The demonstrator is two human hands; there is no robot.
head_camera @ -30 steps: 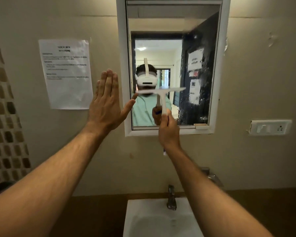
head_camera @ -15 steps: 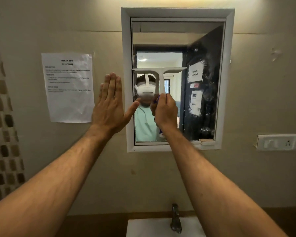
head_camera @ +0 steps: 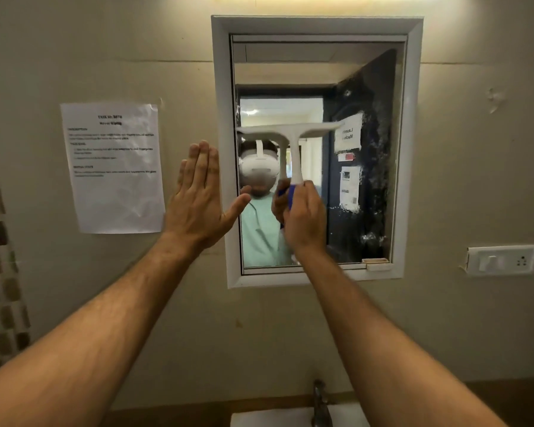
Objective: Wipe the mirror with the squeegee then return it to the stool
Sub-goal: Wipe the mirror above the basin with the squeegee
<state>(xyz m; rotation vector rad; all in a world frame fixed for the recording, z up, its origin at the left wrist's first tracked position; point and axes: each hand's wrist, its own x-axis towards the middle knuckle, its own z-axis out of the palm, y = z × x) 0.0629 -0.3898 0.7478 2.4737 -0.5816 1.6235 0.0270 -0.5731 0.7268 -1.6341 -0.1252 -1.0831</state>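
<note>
A white-framed mirror (head_camera: 413,149) hangs on the beige wall ahead. My right hand (head_camera: 304,218) grips the blue handle of a white T-shaped squeegee (head_camera: 293,134), whose blade lies level across the left and middle of the glass at about mid-height. My left hand (head_camera: 198,198) is flat with straight fingers against the wall at the mirror's left frame, the thumb reaching over the frame. The right part of the glass shows smears. No stool is in view.
A printed sheet (head_camera: 114,167) is taped to the wall left of the mirror. A white switch and socket plate (head_camera: 503,260) sits at the right. Below are a tap (head_camera: 319,405) and the rim of a white basin (head_camera: 275,419). Tiles (head_camera: 0,257) run down the left edge.
My right hand has carried the squeegee from low on the glass up to about mid-height. The camera has tilted upward. My left hand stays flat by the frame.
</note>
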